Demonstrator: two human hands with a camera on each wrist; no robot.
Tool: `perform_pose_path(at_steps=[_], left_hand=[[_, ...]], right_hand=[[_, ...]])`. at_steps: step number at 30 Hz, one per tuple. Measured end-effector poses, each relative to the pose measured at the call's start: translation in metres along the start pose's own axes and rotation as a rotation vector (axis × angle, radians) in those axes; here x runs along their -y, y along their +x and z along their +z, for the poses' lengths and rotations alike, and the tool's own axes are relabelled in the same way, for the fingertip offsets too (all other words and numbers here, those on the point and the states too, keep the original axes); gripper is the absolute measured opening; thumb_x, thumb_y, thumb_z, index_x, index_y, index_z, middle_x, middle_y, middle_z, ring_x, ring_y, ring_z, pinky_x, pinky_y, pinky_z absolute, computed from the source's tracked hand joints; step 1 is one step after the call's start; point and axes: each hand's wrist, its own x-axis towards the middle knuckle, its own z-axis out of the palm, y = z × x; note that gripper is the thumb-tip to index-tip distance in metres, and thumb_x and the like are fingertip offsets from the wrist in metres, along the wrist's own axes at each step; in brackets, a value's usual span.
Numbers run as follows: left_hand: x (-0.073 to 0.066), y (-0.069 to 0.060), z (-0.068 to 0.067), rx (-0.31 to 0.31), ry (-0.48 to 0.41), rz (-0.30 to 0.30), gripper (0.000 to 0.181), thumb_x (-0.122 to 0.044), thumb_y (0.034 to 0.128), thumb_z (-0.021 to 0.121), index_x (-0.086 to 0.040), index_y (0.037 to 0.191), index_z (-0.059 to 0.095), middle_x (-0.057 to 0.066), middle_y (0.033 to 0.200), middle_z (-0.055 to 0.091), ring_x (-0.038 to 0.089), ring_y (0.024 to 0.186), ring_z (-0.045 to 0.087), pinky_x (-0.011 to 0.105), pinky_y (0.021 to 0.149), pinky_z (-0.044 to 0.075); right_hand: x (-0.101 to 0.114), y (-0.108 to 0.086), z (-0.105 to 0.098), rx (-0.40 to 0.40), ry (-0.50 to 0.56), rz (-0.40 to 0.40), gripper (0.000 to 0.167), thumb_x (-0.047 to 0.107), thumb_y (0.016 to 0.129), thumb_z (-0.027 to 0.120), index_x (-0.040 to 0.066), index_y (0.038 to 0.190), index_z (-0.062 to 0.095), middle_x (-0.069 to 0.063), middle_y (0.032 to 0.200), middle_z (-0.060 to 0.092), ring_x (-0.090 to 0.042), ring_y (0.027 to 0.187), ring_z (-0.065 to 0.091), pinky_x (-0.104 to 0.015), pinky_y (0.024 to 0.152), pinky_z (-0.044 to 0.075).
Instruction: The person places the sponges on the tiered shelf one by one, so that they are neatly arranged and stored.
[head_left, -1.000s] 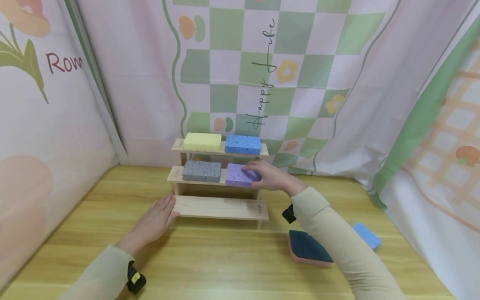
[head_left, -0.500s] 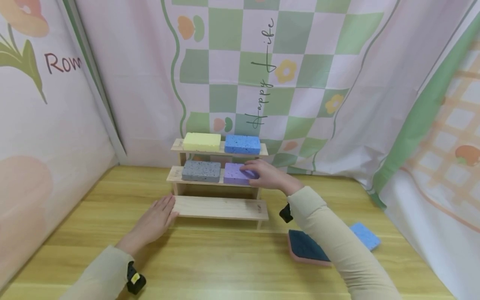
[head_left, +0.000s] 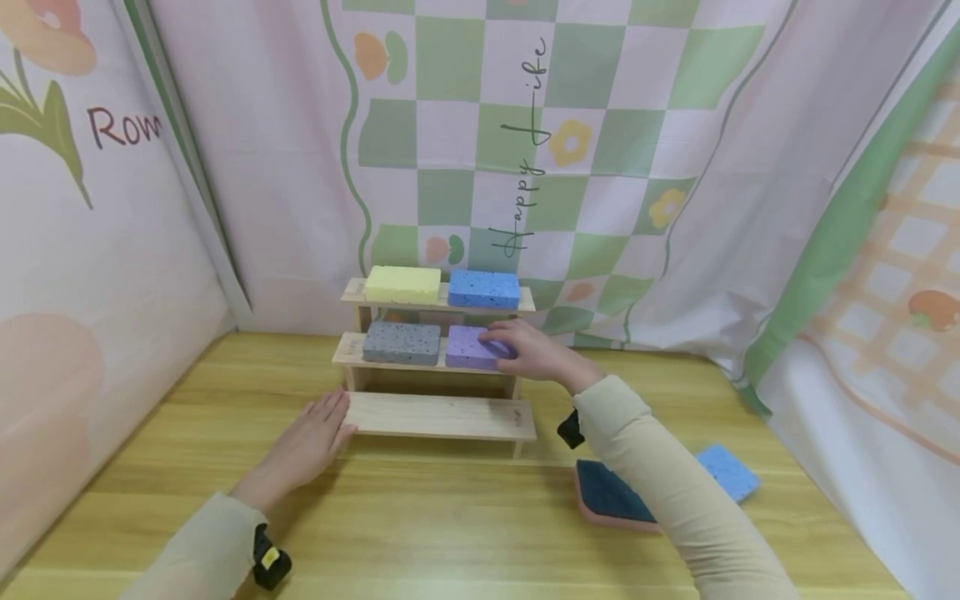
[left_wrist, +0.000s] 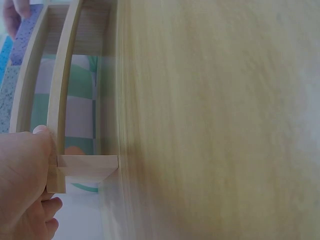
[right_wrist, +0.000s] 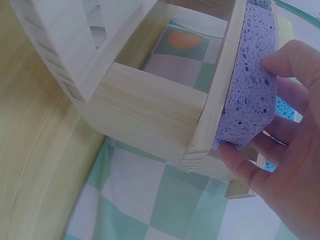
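Note:
A three-tier wooden rack (head_left: 442, 417) stands on the table. The purple sponge (head_left: 467, 347) lies on its middle tier, right of the grey sponge (head_left: 402, 343). My right hand (head_left: 536, 352) has its fingers and thumb around the right end of the purple sponge; the right wrist view shows them on the purple sponge (right_wrist: 250, 75). My left hand (head_left: 307, 442) is at the left end of the bottom tier, and in the left wrist view the left hand (left_wrist: 25, 180) grips that board's end, thumb on its edge. On the top tier sit the yellow sponge (head_left: 402, 285) and blue sponge (head_left: 483, 289).
A dark green and pink sponge (head_left: 611, 493) lies on the table (head_left: 420, 533) at the right, partly behind the right sleeve. Beyond the sleeve is a light blue sponge (head_left: 729, 473). Printed cloth (head_left: 442, 133) hangs behind the rack.
The purple sponge has shifted slightly left toward the grey sponge, and my right hand has moved left with it. My left hand stays at the rack's left end.

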Motion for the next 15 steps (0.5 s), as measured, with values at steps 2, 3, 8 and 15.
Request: perform_pose_path(at_steps=[2,3,8,15], left_hand=[[0.0001,0.0001,0.0002,-0.001,0.000,0.000,0.055,-0.026,0.1000,0.040,0.015,0.135,0.031,0.029,0.140,0.029,0.042,0.128,0.028,0.053,0.105,0.021],[0.0002,0.0001,0.0003,-0.001,0.000,0.000,0.055,-0.026,0.0999,0.040,0.015,0.135,0.031,0.029,0.140,0.029,0.042,0.129,0.028,0.052,0.105,0.021],[0.0006,0.0000,0.0010,-0.005,0.003,0.000,0.055,-0.026,0.0999,0.040,0.015,0.135,0.031,0.029,0.140,0.030,0.042,0.128,0.028,0.052,0.105,0.022],[0.0009,-0.0001,0.0013,-0.012,0.005,0.003,0.054,-0.026,0.0996,0.041,0.015,0.135,0.031,0.029,0.140,0.030,0.042,0.128,0.029,0.052,0.105,0.022]], right_hand=[[-0.0003,-0.0005,0.0002,-0.002,0.000,0.002,0.047,0.015,0.085,0.061,0.007,0.130,0.052,-0.020,0.136,0.041,-0.035,0.126,0.035,-0.048,0.104,0.028],[-0.0005,-0.0006,0.0005,-0.003,0.001,0.005,0.047,0.015,0.085,0.062,0.008,0.130,0.052,-0.020,0.137,0.041,-0.035,0.126,0.035,-0.048,0.104,0.028],[-0.0014,-0.0022,0.0019,-0.014,0.000,-0.001,0.048,0.014,0.085,0.061,0.007,0.131,0.052,-0.020,0.136,0.041,-0.036,0.126,0.034,-0.049,0.104,0.028],[-0.0010,-0.0021,0.0019,-0.020,0.005,0.005,0.047,0.013,0.084,0.062,0.008,0.131,0.052,-0.019,0.136,0.042,-0.035,0.125,0.036,-0.048,0.103,0.029]])
